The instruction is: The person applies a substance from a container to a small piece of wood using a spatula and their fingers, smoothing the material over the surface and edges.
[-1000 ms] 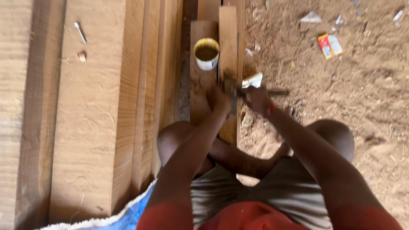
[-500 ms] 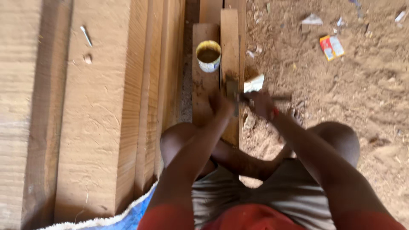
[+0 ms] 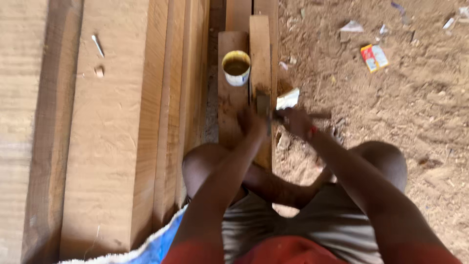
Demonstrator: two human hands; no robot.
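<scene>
While both hands meet over the narrow upright board (image 3: 260, 58), left hand (image 3: 251, 122) presses on its edge, fingers' state unclear; right hand (image 3: 296, 121) clenched on a dark tool handle (image 3: 317, 116). Open tin of brown liquid (image 3: 236, 68) stands on the flat plank (image 3: 228, 105) beside it.

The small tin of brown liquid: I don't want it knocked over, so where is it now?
The tin stands on the flat plank, just beyond the left hand, left of the upright board.
</scene>
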